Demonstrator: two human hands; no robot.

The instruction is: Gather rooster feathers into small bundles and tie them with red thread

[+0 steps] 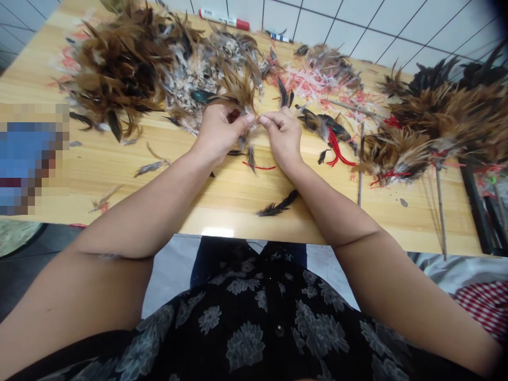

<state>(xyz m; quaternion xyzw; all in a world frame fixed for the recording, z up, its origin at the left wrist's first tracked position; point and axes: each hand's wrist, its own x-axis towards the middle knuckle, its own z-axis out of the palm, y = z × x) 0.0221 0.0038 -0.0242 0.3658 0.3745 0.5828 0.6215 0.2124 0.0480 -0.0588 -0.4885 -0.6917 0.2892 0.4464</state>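
Note:
My left hand point(224, 127) is closed on a small bunch of brown feathers point(240, 87) with a dark green one point(203, 97) sticking out to the left. Close by, my right hand point(282, 129) pinches at the pale quill ends of this bunch; whatever lies between its fingertips is too small to make out. Under the hands lie small grey feathers point(251, 157) and a short red string point(260, 166). A black feather point(278, 205) rests nearer the table's front edge.
Heaps of brown feathers point(115, 69) and grey fluffy feathers point(190, 79) cover the table's point(159, 203) back left. Pink and white shreds point(305, 79) lie behind my right hand. Feather bundles point(397, 143) on thin sticks point(440, 211) stand right. A red-capped marker point(224, 19) is by the wall.

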